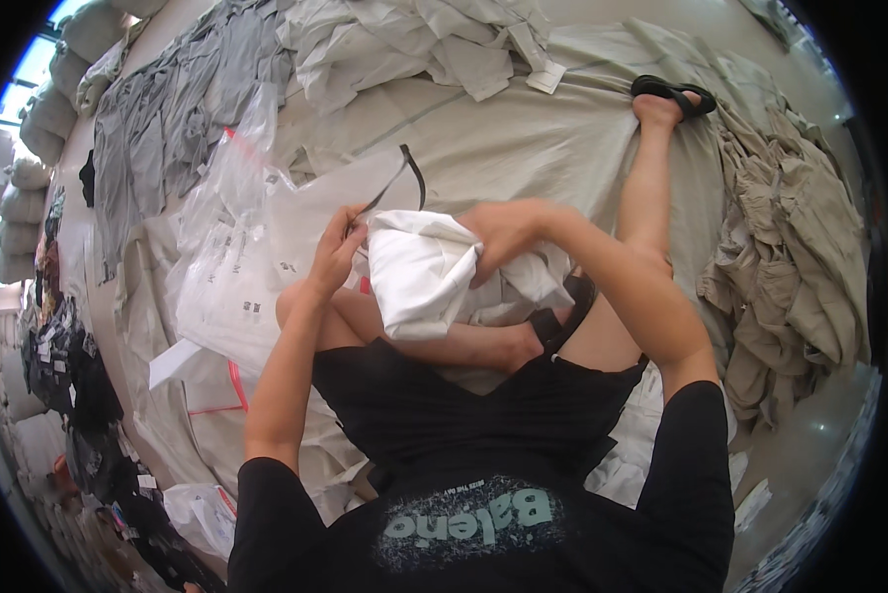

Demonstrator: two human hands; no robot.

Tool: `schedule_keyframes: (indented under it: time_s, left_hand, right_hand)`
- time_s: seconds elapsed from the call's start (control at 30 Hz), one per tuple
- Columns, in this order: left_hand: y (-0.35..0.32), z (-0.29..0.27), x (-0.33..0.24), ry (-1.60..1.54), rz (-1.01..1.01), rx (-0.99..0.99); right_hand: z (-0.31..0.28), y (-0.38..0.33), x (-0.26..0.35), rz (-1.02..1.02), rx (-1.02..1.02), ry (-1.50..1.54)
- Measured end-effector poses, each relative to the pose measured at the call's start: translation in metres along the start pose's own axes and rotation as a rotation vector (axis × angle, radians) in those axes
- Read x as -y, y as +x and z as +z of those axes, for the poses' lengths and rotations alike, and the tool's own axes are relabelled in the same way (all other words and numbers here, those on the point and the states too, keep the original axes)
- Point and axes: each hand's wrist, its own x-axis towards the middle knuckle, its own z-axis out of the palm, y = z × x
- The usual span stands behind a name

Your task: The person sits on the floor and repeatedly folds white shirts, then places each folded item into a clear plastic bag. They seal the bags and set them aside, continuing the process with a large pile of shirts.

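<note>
A folded white garment (419, 277) rests over my lap. My right hand (503, 235) grips its upper right side. My left hand (338, 247) pinches the edge of a clear plastic bag (315, 212) with a black zip strip (409, 173), just left of the garment. The garment's top touches the bag's mouth. I sit on a pale sheet (503, 138) with one leg stretched out, a black sandal (673, 96) on that foot.
Several flat clear bags (226, 277) with red strips lie at my left. Grey garments (167, 109) are spread at the upper left, white ones (414, 44) at the top, beige ones (790, 257) heaped at the right. Dark clothes (78, 395) pile along the left edge.
</note>
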Motion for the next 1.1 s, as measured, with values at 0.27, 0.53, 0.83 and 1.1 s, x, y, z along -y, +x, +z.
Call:
schedule_keyframes:
  time_s: [0.27, 0.53, 0.83, 1.1]
  left_hand:
    - [0.0, 0.018, -0.03, 0.158, 0.149, 0.109]
    - [0.007, 0.054, -0.028, 0.255, 0.281, -0.252]
    - [0.031, 0.05, -0.059, 0.47, 0.48, 0.051]
    - [0.013, 0.036, -0.017, 0.518, 0.302, -0.104]
  right_hand:
    - [-0.049, 0.01, -0.071, 0.211, -0.098, 0.138]
    - [-0.006, 0.013, -0.071, 0.209, -0.288, -0.035]
    - [0.018, 0.021, -0.032, 0.1, -0.284, -0.538]
    - [0.003, 0.02, -0.073, 0.348, -0.421, -0.176]
